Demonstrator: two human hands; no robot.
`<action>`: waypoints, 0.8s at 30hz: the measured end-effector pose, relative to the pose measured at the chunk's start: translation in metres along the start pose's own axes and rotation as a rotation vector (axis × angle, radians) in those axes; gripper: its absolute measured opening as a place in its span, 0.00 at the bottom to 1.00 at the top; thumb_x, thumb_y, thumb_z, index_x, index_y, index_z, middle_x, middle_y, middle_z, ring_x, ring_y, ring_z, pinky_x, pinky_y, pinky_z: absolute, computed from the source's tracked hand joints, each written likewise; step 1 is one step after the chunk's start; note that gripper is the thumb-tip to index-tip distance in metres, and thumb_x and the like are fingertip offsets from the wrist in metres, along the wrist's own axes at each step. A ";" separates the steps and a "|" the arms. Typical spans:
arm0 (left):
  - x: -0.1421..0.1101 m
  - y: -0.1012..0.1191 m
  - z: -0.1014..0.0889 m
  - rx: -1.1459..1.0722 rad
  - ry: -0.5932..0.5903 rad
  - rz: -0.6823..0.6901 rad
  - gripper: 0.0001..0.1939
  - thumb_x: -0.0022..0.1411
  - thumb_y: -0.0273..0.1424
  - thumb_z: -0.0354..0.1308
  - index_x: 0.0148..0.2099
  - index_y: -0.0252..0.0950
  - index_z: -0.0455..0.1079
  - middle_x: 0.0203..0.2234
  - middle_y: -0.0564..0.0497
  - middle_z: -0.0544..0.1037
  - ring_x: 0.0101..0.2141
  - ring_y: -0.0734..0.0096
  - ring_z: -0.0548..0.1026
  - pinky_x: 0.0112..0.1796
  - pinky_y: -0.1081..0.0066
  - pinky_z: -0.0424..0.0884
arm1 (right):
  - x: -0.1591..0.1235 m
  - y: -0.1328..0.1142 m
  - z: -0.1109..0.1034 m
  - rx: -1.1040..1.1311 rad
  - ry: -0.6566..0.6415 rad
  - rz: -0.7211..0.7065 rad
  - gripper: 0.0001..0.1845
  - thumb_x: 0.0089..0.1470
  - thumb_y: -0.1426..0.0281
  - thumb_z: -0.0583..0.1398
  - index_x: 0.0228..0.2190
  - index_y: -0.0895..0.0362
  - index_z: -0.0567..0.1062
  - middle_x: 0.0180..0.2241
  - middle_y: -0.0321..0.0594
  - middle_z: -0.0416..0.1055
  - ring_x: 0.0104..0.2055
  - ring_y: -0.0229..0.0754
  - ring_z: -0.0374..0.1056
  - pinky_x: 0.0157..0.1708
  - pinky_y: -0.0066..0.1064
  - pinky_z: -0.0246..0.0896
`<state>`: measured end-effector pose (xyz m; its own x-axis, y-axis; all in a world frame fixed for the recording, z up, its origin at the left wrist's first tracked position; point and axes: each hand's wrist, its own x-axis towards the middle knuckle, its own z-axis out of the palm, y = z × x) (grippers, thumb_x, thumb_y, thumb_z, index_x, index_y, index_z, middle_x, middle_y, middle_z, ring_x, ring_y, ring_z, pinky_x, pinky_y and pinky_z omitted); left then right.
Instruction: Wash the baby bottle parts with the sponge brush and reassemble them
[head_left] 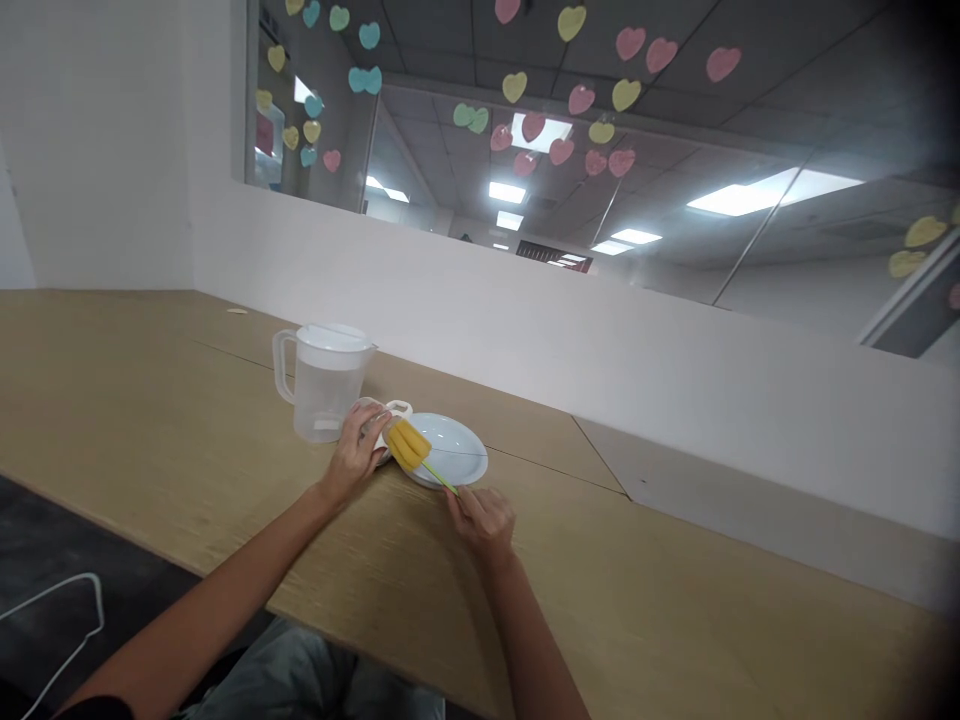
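My right hand (486, 520) is closed round the thin green handle of a sponge brush (408, 444) with a ribbed yellow head. The brush points up and left, over the edge of a white plate (457, 455). On the left, the fingers of my left hand (358, 440) curl round a pale cup-like thing right beside the yellow head. That thing is mostly hidden by my fingers and the sponge. Behind it shows a small white loop (400, 408), like a handle. A clear plastic pitcher (330, 385) with a white top stands upright just left of my left hand.
The wooden table (187, 440) runs along a white wall (480, 320). Above the wall is a window (540, 150) with heart-shaped sticky notes. A small pale scrap (237, 311) lies near the back left. A white cable or wire (97, 600) shows below the front edge.
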<state>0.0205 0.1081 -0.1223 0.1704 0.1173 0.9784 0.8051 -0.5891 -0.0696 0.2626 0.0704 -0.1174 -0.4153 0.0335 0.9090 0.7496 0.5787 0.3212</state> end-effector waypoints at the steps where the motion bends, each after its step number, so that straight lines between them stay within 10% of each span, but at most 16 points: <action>1: 0.001 0.001 0.000 0.001 0.005 -0.003 0.27 0.63 0.24 0.47 0.63 0.35 0.49 0.51 0.38 0.62 0.55 0.55 0.61 0.55 0.49 0.61 | 0.001 -0.001 0.000 0.001 0.005 0.001 0.14 0.55 0.70 0.60 0.19 0.58 0.69 0.13 0.31 0.60 0.17 0.31 0.52 0.22 0.28 0.43; 24: 0.002 0.012 0.000 0.000 -0.011 0.068 0.26 0.62 0.24 0.50 0.62 0.34 0.54 0.49 0.39 0.68 0.55 0.56 0.64 0.56 0.47 0.58 | 0.016 -0.030 -0.007 -0.172 0.015 0.027 0.13 0.56 0.69 0.60 0.21 0.58 0.70 0.13 0.30 0.58 0.17 0.32 0.52 0.22 0.30 0.42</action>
<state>0.0306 0.1012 -0.1213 0.2310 0.0855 0.9692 0.7912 -0.5962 -0.1360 0.2366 0.0482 -0.1109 -0.3873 0.0338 0.9213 0.8377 0.4302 0.3364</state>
